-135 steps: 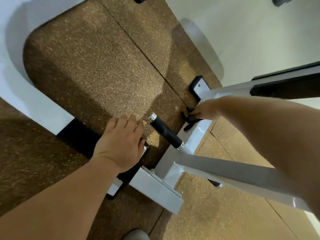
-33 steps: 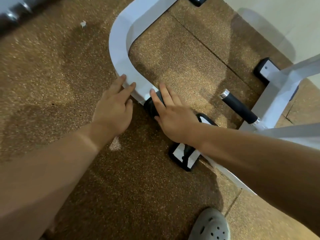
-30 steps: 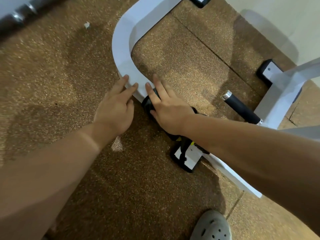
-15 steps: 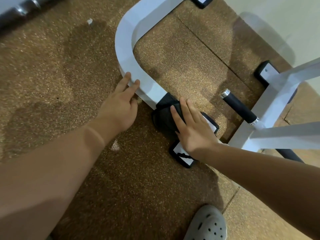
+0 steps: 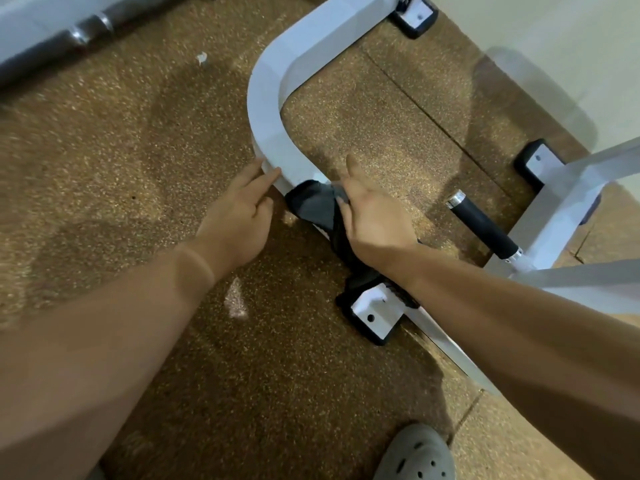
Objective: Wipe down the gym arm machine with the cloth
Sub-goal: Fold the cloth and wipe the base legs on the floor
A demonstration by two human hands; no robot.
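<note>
Dark grey cloth [image 5: 313, 206] lies lengthwise along the curved white metal frame [image 5: 266, 109] under the flat-fingered right grip [image 5: 374, 216]; straight-fingered left grip [image 5: 239, 209] touches the frame alongside.

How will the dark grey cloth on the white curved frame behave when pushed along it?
The dark grey cloth is probably floppy: it drapes and folds over the white curved frame tube. It may bunch when pushed unless held down, as the right hand presses it.

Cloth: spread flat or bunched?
Bunched: the cloth drapes in folds over the white frame tube, under the right hand.
</note>
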